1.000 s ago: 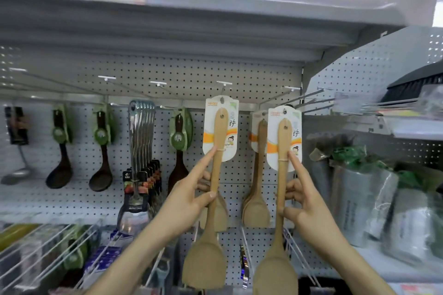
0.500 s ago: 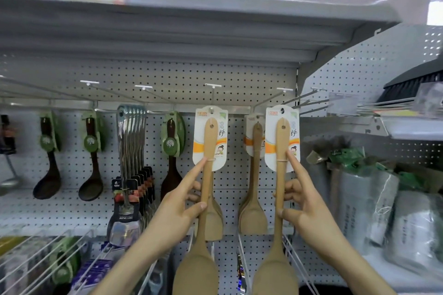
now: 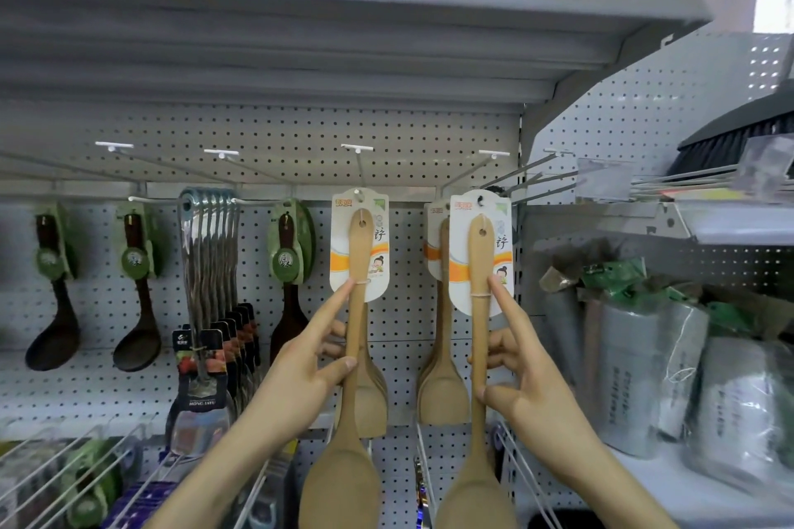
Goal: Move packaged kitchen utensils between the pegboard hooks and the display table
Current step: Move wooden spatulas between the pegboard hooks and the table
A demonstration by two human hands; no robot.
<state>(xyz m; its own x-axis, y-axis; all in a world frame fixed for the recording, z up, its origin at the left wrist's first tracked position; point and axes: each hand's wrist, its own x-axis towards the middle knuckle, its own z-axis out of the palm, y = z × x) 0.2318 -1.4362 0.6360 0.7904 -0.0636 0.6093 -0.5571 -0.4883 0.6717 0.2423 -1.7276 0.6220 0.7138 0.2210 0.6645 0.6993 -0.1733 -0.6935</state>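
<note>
Both spatulas sit a little further left in the view than half a second ago, and the pegboard (image 3: 279, 150) and its hooks have shifted with them. The two grips look the same as before.

The left hand (image 3: 309, 374) grips the left spatula (image 3: 358, 314) by the middle of its wooden handle. Its thumb (image 3: 339, 365) presses across the front, the other fingers curl behind, and the index finger (image 3: 333, 307) lies straight up the handle's left side. That fingertip touches the lower edge of the left card (image 3: 343, 253). The right hand (image 3: 524, 382) holds the right spatula (image 3: 479, 314) in mirror fashion, with its index finger (image 3: 509, 305) reaching up the handle's right side to the right card (image 3: 459, 271).

Each handle stands upright, so the card is above the hand and the blade hangs below it, cut off by the bottom edge. The top hole of the left card lies right at the wire hook (image 3: 362, 172); whether it is threaded on cannot be told. More hanging spatulas (image 3: 442, 378) are just behind the right one.

To the left hang steel utensils (image 3: 210, 262) and dark ladles (image 3: 56, 339). Wrapped rolls (image 3: 627, 378) stand on the right.
</note>
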